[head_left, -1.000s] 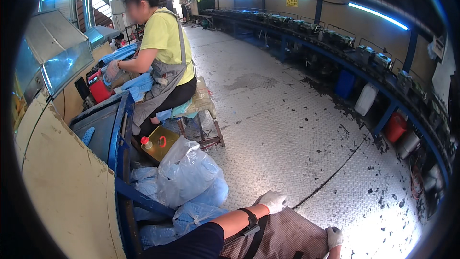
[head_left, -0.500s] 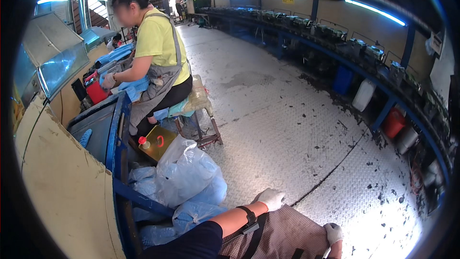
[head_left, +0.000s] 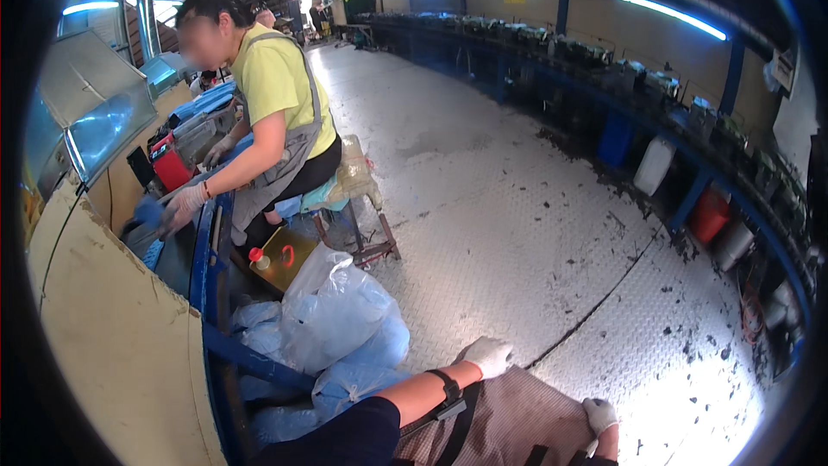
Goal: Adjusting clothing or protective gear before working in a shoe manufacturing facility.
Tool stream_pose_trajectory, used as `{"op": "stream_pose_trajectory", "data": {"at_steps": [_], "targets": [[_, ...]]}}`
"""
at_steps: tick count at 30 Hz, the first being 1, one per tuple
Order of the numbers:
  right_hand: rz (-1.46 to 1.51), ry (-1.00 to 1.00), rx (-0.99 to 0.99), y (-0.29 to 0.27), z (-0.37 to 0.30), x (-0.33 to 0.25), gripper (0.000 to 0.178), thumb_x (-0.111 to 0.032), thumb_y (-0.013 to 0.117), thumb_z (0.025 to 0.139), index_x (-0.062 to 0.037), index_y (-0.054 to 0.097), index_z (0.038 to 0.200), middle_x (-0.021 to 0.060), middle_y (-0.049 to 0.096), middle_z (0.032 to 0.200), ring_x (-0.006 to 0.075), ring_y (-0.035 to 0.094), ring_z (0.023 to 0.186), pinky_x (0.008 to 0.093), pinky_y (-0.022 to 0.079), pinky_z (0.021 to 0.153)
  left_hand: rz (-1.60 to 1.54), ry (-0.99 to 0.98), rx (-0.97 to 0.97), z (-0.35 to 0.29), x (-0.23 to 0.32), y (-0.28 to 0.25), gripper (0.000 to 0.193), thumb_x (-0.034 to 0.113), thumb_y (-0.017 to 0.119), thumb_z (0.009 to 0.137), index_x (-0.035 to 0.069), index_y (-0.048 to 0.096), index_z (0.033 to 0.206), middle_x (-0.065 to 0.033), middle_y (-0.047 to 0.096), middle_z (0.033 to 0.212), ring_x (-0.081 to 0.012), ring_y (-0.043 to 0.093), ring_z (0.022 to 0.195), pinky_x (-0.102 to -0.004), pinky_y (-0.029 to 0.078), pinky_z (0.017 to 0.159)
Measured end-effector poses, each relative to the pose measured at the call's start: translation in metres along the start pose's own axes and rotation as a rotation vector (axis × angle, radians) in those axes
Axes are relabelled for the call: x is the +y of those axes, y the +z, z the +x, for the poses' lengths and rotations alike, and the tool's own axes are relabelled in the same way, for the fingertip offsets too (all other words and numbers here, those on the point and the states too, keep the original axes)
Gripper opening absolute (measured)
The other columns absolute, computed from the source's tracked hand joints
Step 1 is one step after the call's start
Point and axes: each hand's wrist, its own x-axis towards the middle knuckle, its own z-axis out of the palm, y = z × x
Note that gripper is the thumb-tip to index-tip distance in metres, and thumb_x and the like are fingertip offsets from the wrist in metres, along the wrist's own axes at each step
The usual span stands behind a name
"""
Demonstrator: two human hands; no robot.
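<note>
Brown checked cloth (head_left: pixel 539 418) with left hand (head_left: pixel 490 356) and right hand (head_left: pixel 600 415) on its edges, right of the clear plastic bag (head_left: pixel 336 298)

Floor (head_left: pixel 466 198): pale, ridged metal, dark-flecked; right of the bag and well beyond it.
Long bench (head_left: pixel 724 168): blue-edged; well to the right of the bag, beyond the floor.
Cream panel (head_left: pixel 121 328): chipped upper edge; left of the bag.
Co-worker (head_left: pixel 280 91): yellow shirt, grey apron; seated beyond the bag, with a gloved hand (head_left: pixel 183 205) out to the left at a blurred dark blue piece.
Blue frame (head_left: pixel 201 272): left of the bag, one bar running beneath.
Brown checked cloth: dark strips across; nearer the camera than the bag and to its right.
Clear plastic bag: blue contents; more filled bags (head_left: pixel 349 388) just below.
Stool (head_left: pixel 355 177): worn, padded; beyond the bag.
Metal tin (head_left: pixel 280 261): gold-coloured, red cap; just behind the bag.
Left hand: white-gloved, right of the bag, on the cloth's far edge; fingers together, cannot tell whether gripping.
Right hand: white-gloved, farther right of the bag, at the cloth's right corner; fingers bent over, cannot tell whether clamped.
Black wristband (head_left: pixel 450 393): on left forearm, right of the bag.
</note>
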Motion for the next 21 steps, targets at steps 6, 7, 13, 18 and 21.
{"op": "stream_pose_trajectory", "data": {"at_steps": [6, 7, 13, 18, 21], "targets": [[-0.063, 0.021, 0.012, -0.007, -0.018, -0.042, 0.053, -0.046, 0.061, 0.083, -0.0018, 0.073, 0.111, 0.0255, 0.072, 0.104, 0.0355, 0.068, 0.104, 0.0392, 0.051, 0.094, -0.001, -0.01, -0.051, 0.004, -0.007, -0.002, 0.024, 0.032, 0.056, 0.091, 0.009, 0.064, 0.09, -0.0169, 0.07, 0.09, -0.0372, 0.068, 0.085, -0.0492, 0.052, 0.076], [-0.083, 0.025, 0.012, -0.007, -0.022, -0.043, 0.052, -0.045, 0.061, 0.084, -0.0013, 0.073, 0.109, 0.0254, 0.072, 0.103, 0.0354, 0.069, 0.104, 0.0394, 0.051, 0.093, 0.012, -0.007, -0.023, 0.001, -0.005, 0.0, 0.025, 0.032, 0.057, 0.091, 0.009, 0.064, 0.09, -0.0164, 0.07, 0.089, -0.0366, 0.068, 0.084, -0.0488, 0.053, 0.076], [-0.026, -0.015, 0.019, -0.006, -0.01, -0.024, 0.05, -0.042, 0.061, 0.086, 0.0024, 0.074, 0.104, 0.0246, 0.073, 0.098, 0.0338, 0.071, 0.097, 0.0397, 0.053, 0.087, 0.023, 0.006, 0.032, 0.0, -0.003, 0.0, 0.026, 0.032, 0.055, 0.093, 0.008, 0.064, 0.088, -0.016, 0.069, 0.087, -0.0361, 0.068, 0.083, -0.0489, 0.053, 0.076], [-0.127, -0.044, 0.06, 0.002, 0.01, -0.001, 0.049, -0.04, 0.062, 0.087, 0.0047, 0.073, 0.103, 0.0224, 0.074, 0.095, 0.0303, 0.071, 0.093, 0.0381, 0.053, 0.085, 0.058, -0.015, -0.027, 0.009, -0.002, -0.002, 0.028, 0.032, 0.054, 0.093, 0.007, 0.064, 0.088, -0.0171, 0.07, 0.086, -0.0365, 0.068, 0.082, -0.049, 0.053, 0.077], [-0.022, -0.021, 0.024, 0.003, 0.009, 0.002, 0.051, -0.045, 0.06, 0.085, 0.0005, 0.074, 0.103, 0.0264, 0.072, 0.096, 0.0385, 0.071, 0.099, 0.0414, 0.053, 0.088, 0.048, -0.002, 0.005, 0.01, -0.003, 0.0, 0.028, 0.032, 0.054, 0.094, 0.006, 0.065, 0.088, -0.0175, 0.07, 0.085, -0.037, 0.068, 0.082, -0.0494, 0.052, 0.077]]}}
